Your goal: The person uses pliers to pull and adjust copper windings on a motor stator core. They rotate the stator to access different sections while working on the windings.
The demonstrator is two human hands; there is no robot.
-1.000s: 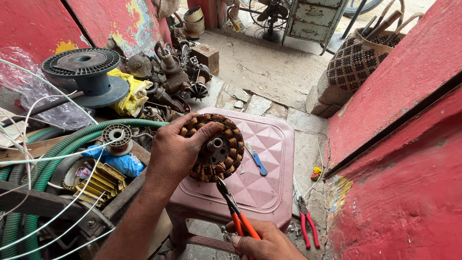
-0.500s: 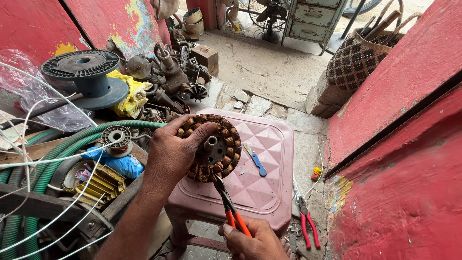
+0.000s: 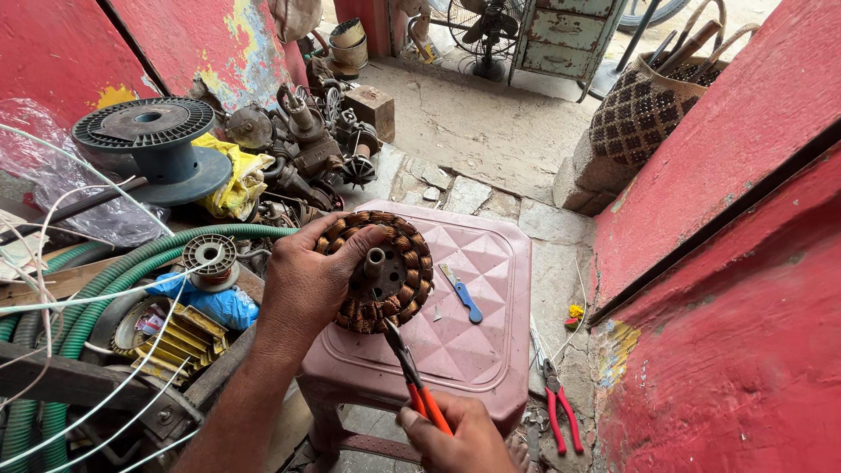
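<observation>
My left hand (image 3: 307, 280) grips a round motor stator (image 3: 385, 271) wound with copper coils, holding it tilted on a pink plastic stool (image 3: 491, 350). Its thumb lies across the stator's upper left rim. My right hand (image 3: 460, 438) holds orange-handled pliers (image 3: 412, 372) at the bottom of the view. The pliers' black jaws reach up and touch the lower edge of the coils. A small blue-handled tool (image 3: 462, 293) lies on the stool just right of the stator.
Red-handled pliers (image 3: 559, 412) lie on the ground right of the stool. Green hoses (image 3: 114, 280), white wires, a black spool (image 3: 153, 144) and old motor parts (image 3: 307, 149) crowd the left. Red walls stand on both sides; a woven basket (image 3: 653, 105) sits behind.
The view has shifted slightly. My left hand keeps the stator in place, and the pliers' jaws stay at its lower edge, moved a little closer to the coils.
</observation>
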